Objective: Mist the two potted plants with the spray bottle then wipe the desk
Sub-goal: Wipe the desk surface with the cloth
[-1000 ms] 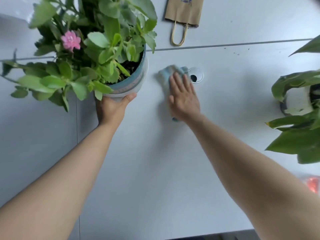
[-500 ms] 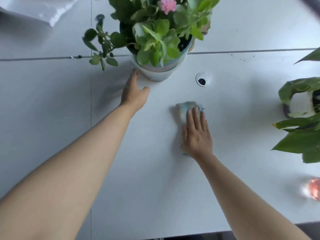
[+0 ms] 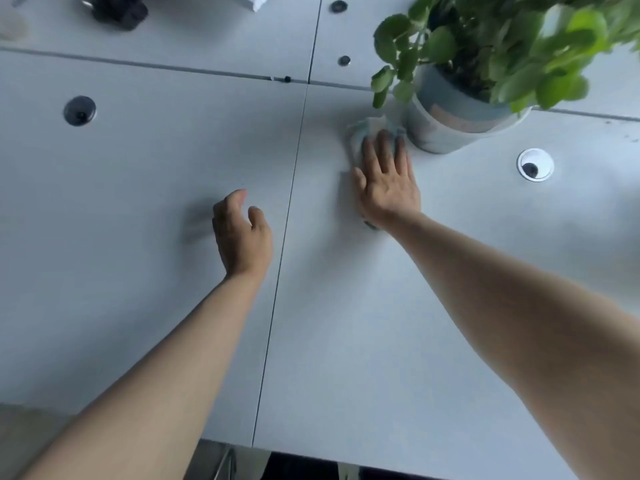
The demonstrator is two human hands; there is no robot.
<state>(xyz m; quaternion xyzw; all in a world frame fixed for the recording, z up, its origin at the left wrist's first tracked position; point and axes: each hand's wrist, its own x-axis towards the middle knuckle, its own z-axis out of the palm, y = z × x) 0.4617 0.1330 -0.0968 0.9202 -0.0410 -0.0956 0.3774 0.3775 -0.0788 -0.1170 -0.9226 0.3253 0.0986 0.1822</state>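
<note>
Head view: right hand (image 3: 388, 188) presses cloth (image 3: 360, 133) beside pot (image 3: 446, 133); orange band (image 3: 460, 117) blurred.

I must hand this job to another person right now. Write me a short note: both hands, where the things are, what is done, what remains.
Left hand: loosely curled, holds nothing, over the desk.
Right hand: flat, fingers straight, presses the blue cloth onto the desk.
Things: the cloth lies close beside the potted plant. The second plant and the spray bottle are out of view.
Done: wiping is under way; misting cannot be confirmed from this view.
Left: wipe the rest of the desk.
</note>
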